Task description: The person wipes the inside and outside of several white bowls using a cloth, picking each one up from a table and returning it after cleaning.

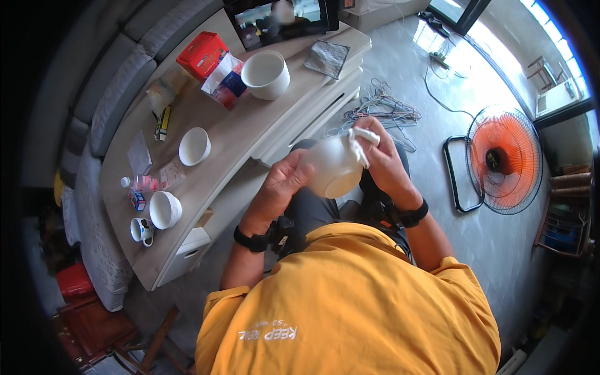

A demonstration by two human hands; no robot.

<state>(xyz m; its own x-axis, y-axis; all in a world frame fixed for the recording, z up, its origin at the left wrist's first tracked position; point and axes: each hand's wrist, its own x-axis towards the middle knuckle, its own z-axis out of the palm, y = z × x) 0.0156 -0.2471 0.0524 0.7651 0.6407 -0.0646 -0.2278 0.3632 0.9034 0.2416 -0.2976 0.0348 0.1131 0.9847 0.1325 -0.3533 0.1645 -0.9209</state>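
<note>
In front of my lap, my left hand (289, 174) grips the side of a white bowl (332, 164), which is tilted with its foot ring towards me. My right hand (385, 157) pinches a crumpled white tissue or cloth (359, 146) against the bowl's rim on the far right side. The bowl's inside is hidden from me. To the left on the wooden table (225, 140) stand a single white bowl (194, 146), a stack of white bowls (165, 210) and a large white bowl or stack (266, 75).
A patterned mug (142, 231), a pink bottle (144, 183), a red tin (202, 55), a plastic packet (226, 82), a folded grey cloth (327, 58) and a screen (286, 21) are on the table. Wire hangers (382, 110) and an orange floor fan (504, 159) sit on the floor.
</note>
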